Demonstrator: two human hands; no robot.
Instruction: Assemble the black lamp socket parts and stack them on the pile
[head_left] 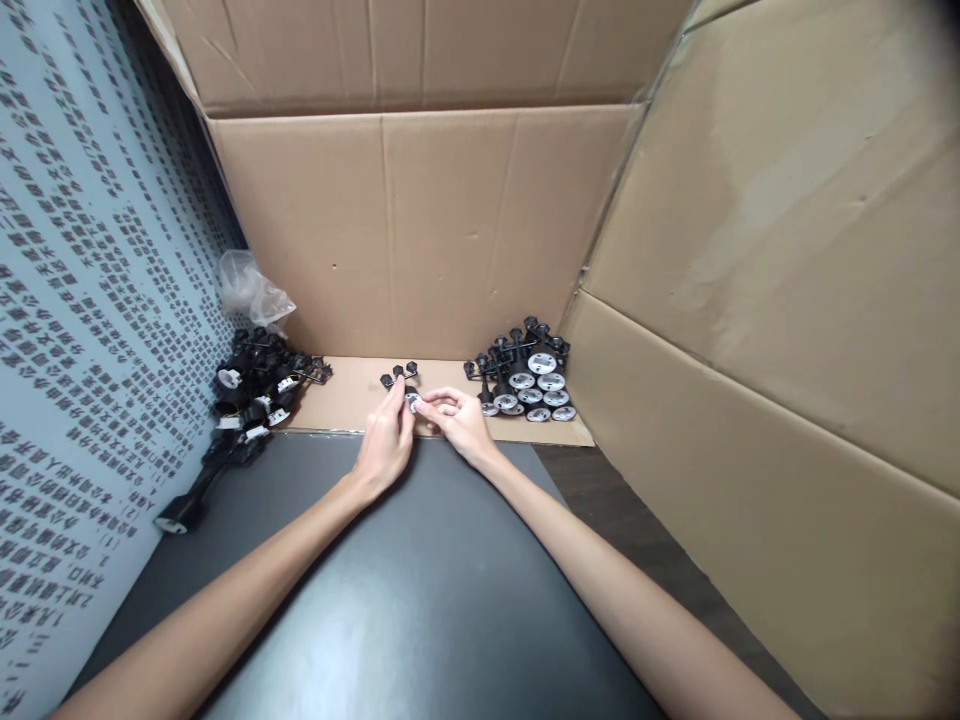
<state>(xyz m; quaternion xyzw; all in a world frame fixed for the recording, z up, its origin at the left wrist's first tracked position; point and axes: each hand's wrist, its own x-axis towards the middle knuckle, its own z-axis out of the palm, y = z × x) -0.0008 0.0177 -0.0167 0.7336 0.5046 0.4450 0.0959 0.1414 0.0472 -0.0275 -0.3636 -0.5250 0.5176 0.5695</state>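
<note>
A miniature black lamp post [411, 393] with several small lantern heads lies sideways between my hands, its round pale-bottomed base turned toward me. My left hand [385, 443] is closed around its stem and base from the left. From the right, my right hand [466, 427] pinches at the base with thumb and forefinger, the other fingers curled. Part of the lamp post is hidden behind my fingers. Similar lamp posts [504, 397] are stacked to the right, most with their round bases facing me.
A jumbled heap of black lamp posts [259, 385], some with white parts and thin wires showing, lies on the left. One lamp post [180, 513] lies nearer me. Behind the heap is a clear plastic bag [251, 290]. Cardboard walls [442, 230] stand behind and right of the grey mat [420, 600].
</note>
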